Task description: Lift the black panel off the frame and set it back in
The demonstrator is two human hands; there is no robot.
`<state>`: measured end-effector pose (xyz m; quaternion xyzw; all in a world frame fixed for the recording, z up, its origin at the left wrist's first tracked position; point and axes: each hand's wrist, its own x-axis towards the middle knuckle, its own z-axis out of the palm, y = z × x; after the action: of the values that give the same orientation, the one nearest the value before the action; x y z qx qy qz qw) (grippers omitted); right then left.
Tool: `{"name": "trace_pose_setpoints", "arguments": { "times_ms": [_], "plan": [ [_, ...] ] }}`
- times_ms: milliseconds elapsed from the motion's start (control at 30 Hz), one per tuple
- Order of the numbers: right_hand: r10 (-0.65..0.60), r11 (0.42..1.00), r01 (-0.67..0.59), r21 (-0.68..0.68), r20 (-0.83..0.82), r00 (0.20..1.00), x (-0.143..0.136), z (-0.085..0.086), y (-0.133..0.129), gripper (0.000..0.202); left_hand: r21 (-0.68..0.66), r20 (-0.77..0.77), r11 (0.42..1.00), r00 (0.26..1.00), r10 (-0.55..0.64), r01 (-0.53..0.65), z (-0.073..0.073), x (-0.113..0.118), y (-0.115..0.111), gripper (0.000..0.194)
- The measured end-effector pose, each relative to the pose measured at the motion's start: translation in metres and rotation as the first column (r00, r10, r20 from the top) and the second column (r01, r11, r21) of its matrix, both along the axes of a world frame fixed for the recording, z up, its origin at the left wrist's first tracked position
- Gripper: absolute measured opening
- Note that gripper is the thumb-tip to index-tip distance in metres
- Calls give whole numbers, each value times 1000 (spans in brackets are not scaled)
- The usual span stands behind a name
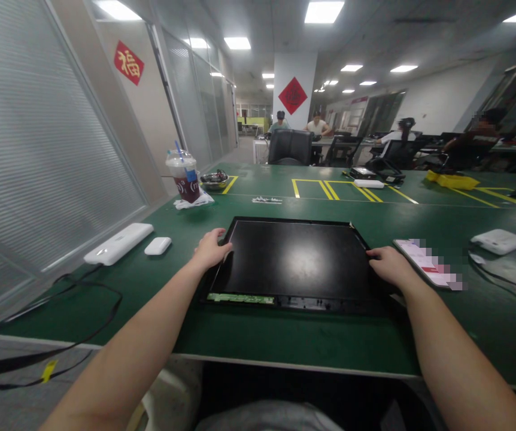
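Observation:
A black display panel (pixel 294 257) lies face up on the green table, with a green circuit strip (pixel 240 298) along its near left edge. My left hand (pixel 212 248) is at the panel's left edge, its thumb over the frame and its fingers reaching along the outside. At the right edge, my right hand (pixel 388 264) has its fingertips against the frame, the other fingers partly hidden below. Both hands hold the panel by its sides.
On the table (pixel 285 344), a power bank (pixel 120 243), a small white case (pixel 158 245) and a drink cup (pixel 186 178) are left. A phone (pixel 426 263) and a white device (pixel 500 241) lie right. Metal strips (pixel 267 200) lie beyond the panel. People sit at far desks.

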<state>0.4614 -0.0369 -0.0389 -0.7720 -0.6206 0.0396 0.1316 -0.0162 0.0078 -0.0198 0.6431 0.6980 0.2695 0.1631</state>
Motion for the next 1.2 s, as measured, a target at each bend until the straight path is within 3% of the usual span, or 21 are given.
{"name": "trace_pose_setpoints", "arguments": {
  "times_ms": [133,267,533,700,767,867,1000,1200],
  "plan": [
    [7,1000,-7,-1,-27,1000,1,0,1,44,-111,-266,990,962,59,-92,8,-3,-4,55],
    [17,1000,-17,-2,-68,998,1,1,1,43,-162,-318,983,948,29,-85,8,-3,-6,52],
    [-21,1000,20,-19,-58,998,-4,6,-2,43,-136,-214,988,976,41,-72,6,-3,-1,44],
    [-50,999,50,-11,-47,998,-6,9,-3,41,-3,121,999,992,-38,38,9,-4,0,33],
    [-46,999,45,-19,-45,998,-8,10,-4,41,-14,346,1000,938,-20,26,15,-1,-3,31],
    [-40,999,39,-31,-37,999,-10,13,-5,41,-151,615,988,778,127,-42,25,7,-12,38],
    [-47,998,46,-37,-27,999,-11,13,-6,42,-243,754,967,614,234,-71,34,15,-18,44],
    [-45,998,43,-54,-45,998,-9,11,-4,43,-253,866,967,435,246,-43,31,15,-13,49]
  ]
}}
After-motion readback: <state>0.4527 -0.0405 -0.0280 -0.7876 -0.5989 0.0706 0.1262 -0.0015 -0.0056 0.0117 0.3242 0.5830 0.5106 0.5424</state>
